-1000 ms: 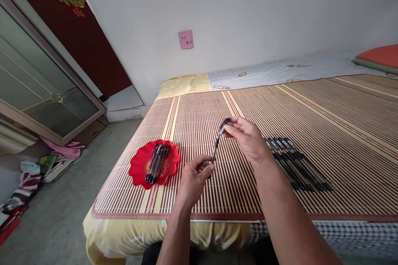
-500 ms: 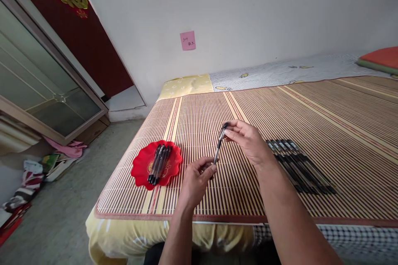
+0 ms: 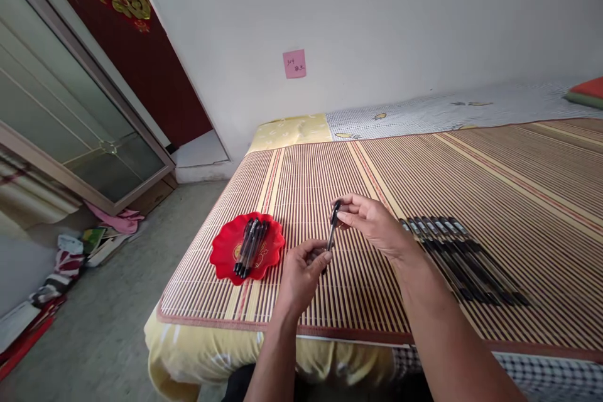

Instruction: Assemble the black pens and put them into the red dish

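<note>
On my feed, left hand point(image 3: 301, 273) and right hand point(image 3: 372, 223) both bare, fingers point(image 3: 351, 199) slender beside the broader palms, wrists narrow. Left forearm point(image 3: 274, 352) and right forearm point(image 3: 447, 320) also uncovered as far as I can see, smooth in outline, thickening away from the wrist. Low in my view, black or near-black clothing point(image 3: 238, 385) shows either side of the left forearm, its cut too dim for me to read.

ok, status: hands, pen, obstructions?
Left hand holds pen low, right hand holds it high. Red plate with pens left, pen row right. Nothing visibly blocking.
</note>
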